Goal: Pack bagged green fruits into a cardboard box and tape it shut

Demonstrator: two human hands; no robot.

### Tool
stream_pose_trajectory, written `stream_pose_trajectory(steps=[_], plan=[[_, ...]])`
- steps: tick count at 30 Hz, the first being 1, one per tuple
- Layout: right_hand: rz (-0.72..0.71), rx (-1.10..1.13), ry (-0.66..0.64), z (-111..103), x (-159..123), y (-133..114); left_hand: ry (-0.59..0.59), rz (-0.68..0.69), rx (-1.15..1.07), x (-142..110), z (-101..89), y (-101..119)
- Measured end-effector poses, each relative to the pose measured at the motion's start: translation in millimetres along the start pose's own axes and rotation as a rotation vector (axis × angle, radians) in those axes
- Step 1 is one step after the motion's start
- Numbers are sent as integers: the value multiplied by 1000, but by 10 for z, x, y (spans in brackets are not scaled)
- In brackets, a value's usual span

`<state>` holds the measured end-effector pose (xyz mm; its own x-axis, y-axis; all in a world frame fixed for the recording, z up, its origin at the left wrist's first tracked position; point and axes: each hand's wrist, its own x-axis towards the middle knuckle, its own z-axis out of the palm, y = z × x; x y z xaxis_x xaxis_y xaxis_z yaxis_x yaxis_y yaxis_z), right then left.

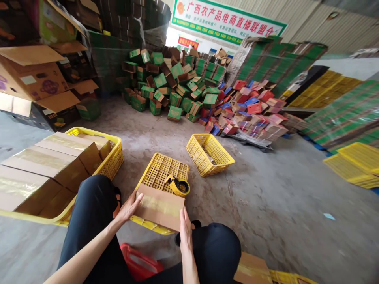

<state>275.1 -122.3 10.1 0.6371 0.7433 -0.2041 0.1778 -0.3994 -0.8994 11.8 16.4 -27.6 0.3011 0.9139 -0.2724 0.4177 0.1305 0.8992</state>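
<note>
Currently steadying a box [160,207] on the near part of a crate [161,163], left hand [128,208] at one end, right hand [185,227] at the other. Grip shared between both hands, closed on the box only from its ends; fingers fairly straight, left thumb over the top. Tape along the box's upper face. On the crate, just beyond the box, a dispenser [177,187]. Left of the crate, a tub [117,159] of boxes. Even pressure needed, seemingly, for any shift.

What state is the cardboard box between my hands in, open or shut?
Shut on top: the box shows a flat upper face with tape along it and no raised flap. Its underside is hidden.
</note>
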Motion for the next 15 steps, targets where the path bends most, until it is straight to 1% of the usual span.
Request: stream_pose_trajectory(steps=[2,3,4,6,9,12,14,15], plan=[[-22,-71,-2,-75,-77,-212,-9,-22,-79,-25,63,-30],[-65,-123,4,-111,-130,-332,-14,-30,-113,-38,116,-50],[-136,-172,26,-141,-189,-454,-26,-25,-137,-51,180,-70],[-324,-277,28,-165,-313,-675,-68,19,-149,-72,316,-106],[-551,-443,19,-84,-458,-873,-135,109,-133,-83,452,-116],[-660,-578,66,104,-525,-926,-168,144,-113,-96,425,-20],[-702,-621,66,257,-552,-954,-206,189,-88,-139,330,123],[-726,-630,45,339,-568,-980,-234,235,-70,-177,271,214]])
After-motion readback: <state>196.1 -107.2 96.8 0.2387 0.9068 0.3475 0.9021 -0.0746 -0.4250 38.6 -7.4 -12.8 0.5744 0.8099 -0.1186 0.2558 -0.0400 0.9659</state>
